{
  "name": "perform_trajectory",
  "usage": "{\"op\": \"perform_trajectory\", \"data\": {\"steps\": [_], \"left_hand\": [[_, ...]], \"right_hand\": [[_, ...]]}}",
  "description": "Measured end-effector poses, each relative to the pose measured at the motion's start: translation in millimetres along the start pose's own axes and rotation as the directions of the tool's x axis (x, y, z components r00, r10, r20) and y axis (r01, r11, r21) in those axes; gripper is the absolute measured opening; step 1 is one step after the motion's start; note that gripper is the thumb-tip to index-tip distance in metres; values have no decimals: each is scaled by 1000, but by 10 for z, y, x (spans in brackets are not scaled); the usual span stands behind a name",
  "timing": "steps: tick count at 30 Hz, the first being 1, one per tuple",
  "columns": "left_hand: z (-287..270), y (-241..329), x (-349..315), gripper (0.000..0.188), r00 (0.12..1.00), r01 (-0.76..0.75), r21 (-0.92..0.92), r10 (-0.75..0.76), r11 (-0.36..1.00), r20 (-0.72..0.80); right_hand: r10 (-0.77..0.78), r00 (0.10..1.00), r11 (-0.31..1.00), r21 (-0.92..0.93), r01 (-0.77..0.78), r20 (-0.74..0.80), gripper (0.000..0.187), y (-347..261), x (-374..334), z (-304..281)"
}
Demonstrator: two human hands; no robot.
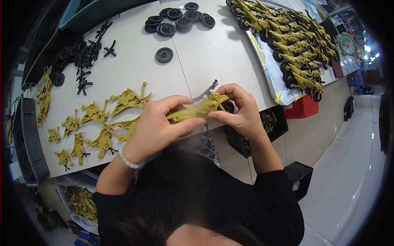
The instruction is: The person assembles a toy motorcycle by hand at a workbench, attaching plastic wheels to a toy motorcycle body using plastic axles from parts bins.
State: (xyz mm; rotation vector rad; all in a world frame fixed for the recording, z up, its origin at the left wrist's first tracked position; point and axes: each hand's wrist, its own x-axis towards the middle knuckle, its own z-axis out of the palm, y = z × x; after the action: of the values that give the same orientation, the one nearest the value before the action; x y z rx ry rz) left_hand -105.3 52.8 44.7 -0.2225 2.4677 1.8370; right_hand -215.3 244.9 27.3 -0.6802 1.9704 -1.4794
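Both my hands hold a yellow plastic toy motorcycle body point(196, 110) above the table's front edge. My left hand point(158, 123), with a pale bead bracelet at the wrist, grips its rear end between thumb and fingers. At the front end, my right hand point(239, 108) pinches it with thumb and forefinger. A black handlebar piece point(212, 85) sticks up beyond the body. Part of a dark wheel point(228, 107) shows beside my right fingers; the hand hides how it is attached. Left of my left hand lie several loose yellow body halves point(95, 111), some with small black parts.
Black spoked wheels point(167, 29) lie at the far middle, one wheel point(164, 55) nearer. Black small parts point(88, 55) are heaped at left. A tray point(262, 65) of assembled toy motorcycles stands at right. Below the edge are a black crate point(240, 143) and a red bin point(303, 108).
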Motion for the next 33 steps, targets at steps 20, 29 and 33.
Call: {"op": "perform_trajectory", "data": {"steps": [20, 29, 33], "left_hand": [[139, -142, -79, 33, 875, 408, -605, -104, 684, 472], [189, -43, -156, 40, 991, -107, 6, 106, 994, 88], [195, -78, -176, 39, 982, -174, 14, 173, 985, 70]], "right_hand": [[-29, 985, 976, 216, -9, 172, 45, 18, -55, -80], [18, 998, 934, 355, -38, 60, 26, 62, -135, -18], [-30, 999, 924, 382, 16, 32, 20, 60, -149, 19]]}}
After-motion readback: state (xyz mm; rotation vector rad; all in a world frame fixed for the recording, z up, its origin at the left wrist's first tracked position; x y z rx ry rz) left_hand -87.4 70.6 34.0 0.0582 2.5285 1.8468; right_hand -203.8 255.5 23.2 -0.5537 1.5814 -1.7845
